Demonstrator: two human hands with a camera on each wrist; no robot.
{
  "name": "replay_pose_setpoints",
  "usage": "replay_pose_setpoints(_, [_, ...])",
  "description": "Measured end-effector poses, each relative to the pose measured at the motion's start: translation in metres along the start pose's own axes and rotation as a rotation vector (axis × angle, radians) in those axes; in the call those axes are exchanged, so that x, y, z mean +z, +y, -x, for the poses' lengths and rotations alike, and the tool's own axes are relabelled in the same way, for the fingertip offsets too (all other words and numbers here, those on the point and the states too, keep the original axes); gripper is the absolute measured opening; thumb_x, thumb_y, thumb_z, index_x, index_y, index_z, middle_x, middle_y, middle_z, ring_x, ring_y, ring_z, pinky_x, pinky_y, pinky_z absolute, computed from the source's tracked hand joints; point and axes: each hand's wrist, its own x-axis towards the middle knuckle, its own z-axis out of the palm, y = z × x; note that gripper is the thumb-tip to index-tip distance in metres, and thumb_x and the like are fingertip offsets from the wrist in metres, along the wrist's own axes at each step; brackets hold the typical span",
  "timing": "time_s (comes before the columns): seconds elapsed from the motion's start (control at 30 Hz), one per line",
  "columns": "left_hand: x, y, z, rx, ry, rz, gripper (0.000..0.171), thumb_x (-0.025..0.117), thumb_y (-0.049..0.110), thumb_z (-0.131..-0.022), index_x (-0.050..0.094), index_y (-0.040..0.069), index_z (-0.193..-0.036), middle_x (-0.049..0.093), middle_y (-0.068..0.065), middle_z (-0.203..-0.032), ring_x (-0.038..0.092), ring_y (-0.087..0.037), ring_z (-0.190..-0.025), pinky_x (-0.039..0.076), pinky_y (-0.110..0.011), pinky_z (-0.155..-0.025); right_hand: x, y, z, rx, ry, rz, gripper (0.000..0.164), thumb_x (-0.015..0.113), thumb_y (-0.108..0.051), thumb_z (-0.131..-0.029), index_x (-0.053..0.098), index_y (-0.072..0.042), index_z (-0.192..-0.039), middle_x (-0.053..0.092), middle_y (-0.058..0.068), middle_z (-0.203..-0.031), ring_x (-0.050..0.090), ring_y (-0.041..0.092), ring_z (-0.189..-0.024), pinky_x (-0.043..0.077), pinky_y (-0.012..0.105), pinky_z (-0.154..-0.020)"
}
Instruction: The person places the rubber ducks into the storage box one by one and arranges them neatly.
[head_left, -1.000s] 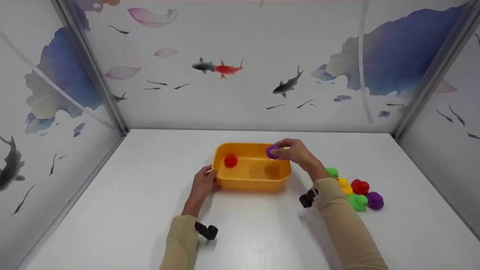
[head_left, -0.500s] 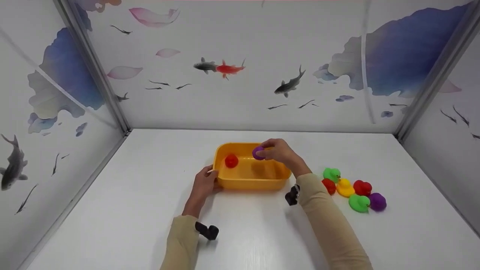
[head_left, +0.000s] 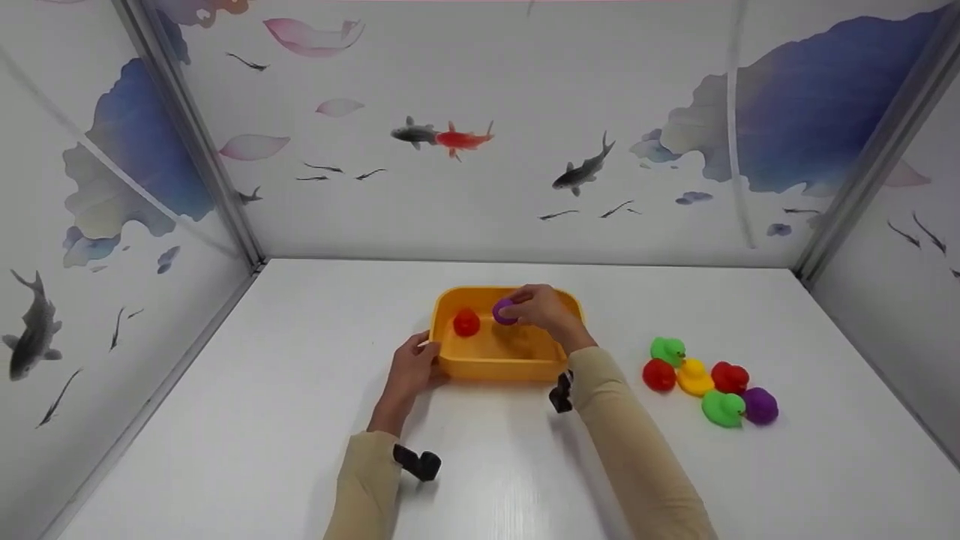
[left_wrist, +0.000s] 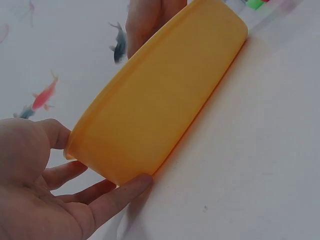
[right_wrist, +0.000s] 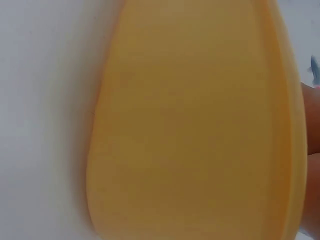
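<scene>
While the left hand [head_left: 411, 367] grips the 9 o'clock end of the yellow basin [head_left: 487, 370], its digits spread from rim to base corner, the right hand [head_left: 541, 304] reaches over the interior from 4 o'clock, back of the hand upward (12 o'clock points away from the person); the right thumb and fingertips are drawn together on a purple toy [head_left: 498, 313], located near the middle of the basin's opening; whether the toy touches the basin floor cannot be told.

A red toy [head_left: 466, 322] lies inside the basin, near the purple toy at its 9 o'clock side; the right sleeve [head_left: 630, 427] crosses the basin's 4 o'clock corner and covers it; outside, between 3 and 4 o'clock, a loose group rests on the white table [head_left: 300, 420]: a far green duck [head_left: 667, 350], a round red toy [head_left: 659, 375], a yellow duck [head_left: 695, 379], a red duck [head_left: 730, 377], a near green duck [head_left: 722, 409] and a second purple toy [head_left: 761, 406].

The left wrist view exposes the lower digits at the base corner, which the head view conceals; the right wrist view is mostly basin wall, with part of a hand beyond the rim at 3 o'clock; both wrist views hide the held toy.
</scene>
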Motion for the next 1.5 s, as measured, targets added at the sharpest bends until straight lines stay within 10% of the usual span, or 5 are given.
replay_pose_setpoints(0.93, [0.000,0.000,-0.001,0.006,0.005,-0.014,0.048,0.049,0.025,-0.104,0.045,0.011,-0.150,0.059,-0.016,-0.139,0.068,-0.020,-0.098,0.061,-0.034,-0.089,0.029,-0.001,-0.015,0.122,0.056,0.053,0.033,0.073,-0.014,-0.091,0.071,-0.003,-0.121,0.069,0.017,-0.122,0.060,0.026,-0.100,0.056,0.036,-0.098])
replay_pose_setpoints(1.5, [-0.001,-0.002,-0.003,0.001,-0.009,-0.007,0.049,0.049,0.025,-0.105,0.043,0.010,-0.151,0.057,-0.018,-0.140,0.067,-0.022,-0.099,0.061,-0.035,-0.090,-0.022,-0.017,0.025,-0.043,0.006,0.231,0.044,0.065,-0.023,-0.096,0.059,-0.001,-0.134,0.061,0.017,-0.134,0.062,0.034,-0.117,0.054,0.043,-0.104])
